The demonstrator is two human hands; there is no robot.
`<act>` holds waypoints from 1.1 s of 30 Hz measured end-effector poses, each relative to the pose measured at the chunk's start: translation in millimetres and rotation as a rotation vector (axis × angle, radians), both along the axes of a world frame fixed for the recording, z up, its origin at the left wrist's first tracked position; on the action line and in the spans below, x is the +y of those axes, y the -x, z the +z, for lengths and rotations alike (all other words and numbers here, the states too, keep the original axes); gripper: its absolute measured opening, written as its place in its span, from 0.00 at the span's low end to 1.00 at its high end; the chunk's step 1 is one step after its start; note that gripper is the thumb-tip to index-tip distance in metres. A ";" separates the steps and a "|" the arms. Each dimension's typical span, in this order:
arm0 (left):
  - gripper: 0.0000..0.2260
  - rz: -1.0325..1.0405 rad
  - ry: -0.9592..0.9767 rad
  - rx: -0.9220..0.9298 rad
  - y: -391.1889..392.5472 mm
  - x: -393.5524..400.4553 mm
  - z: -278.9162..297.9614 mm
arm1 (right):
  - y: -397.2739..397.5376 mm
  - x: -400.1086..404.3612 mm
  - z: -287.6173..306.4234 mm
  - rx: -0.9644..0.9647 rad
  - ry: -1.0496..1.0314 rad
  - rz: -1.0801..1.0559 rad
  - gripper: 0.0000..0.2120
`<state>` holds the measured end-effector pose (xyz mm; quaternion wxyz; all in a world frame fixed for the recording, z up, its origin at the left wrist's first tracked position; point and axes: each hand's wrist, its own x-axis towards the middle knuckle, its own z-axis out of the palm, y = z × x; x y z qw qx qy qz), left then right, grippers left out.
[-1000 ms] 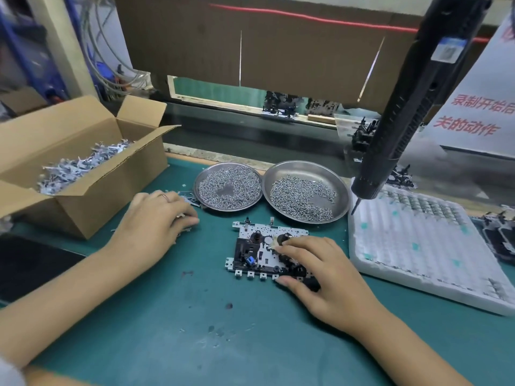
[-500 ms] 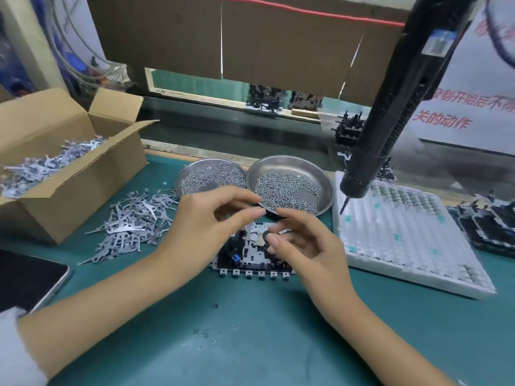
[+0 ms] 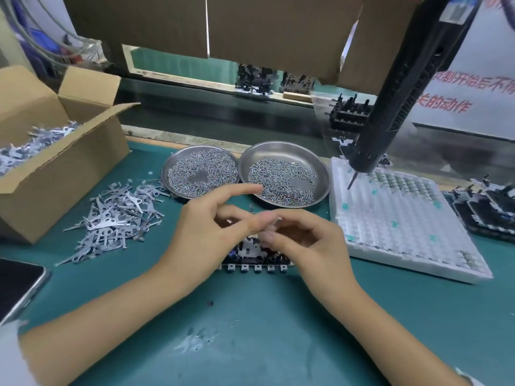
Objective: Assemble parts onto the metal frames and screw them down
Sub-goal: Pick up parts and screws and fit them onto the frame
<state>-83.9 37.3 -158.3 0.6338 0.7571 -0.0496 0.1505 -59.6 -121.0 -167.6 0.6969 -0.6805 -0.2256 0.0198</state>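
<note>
- Both hands have lifted and met above the metal frame point(image 3: 252, 253), which lies on the green mat beneath them.
- The left hand point(image 3: 207, 232) and right hand point(image 3: 303, 240) pinch a small pale part point(image 3: 274, 222) between fingertips, left index finger raised.
- Step in hand: orienting the part; next, seating it accurately.
- Behind, two screw dishes point(image 3: 284, 151) and a hanging electric screwdriver point(image 3: 390, 101) wait.

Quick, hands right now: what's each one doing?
Left hand: index finger straight, other fingers curled, pinching a small part with the right.
Right hand: fingers curled, pinching the same part above the frame.
</note>
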 end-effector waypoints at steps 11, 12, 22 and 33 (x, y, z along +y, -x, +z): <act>0.06 -0.177 -0.039 0.064 -4.9 10.8 0.4 | -9.3 -10.1 1.8 0.177 -0.203 0.077 0.04; 0.05 -0.187 -0.012 0.075 -5.3 10.7 0.8 | -9.1 -10.3 1.5 0.178 -0.199 0.091 0.04; 0.06 -0.169 0.052 0.116 -6.8 16.3 4.0 | -5.2 -11.1 0.0 0.128 -0.163 0.152 0.06; 0.07 0.159 -0.227 -0.179 7.6 4.7 -0.3 | 6.4 0.8 1.5 0.099 -0.028 0.017 0.10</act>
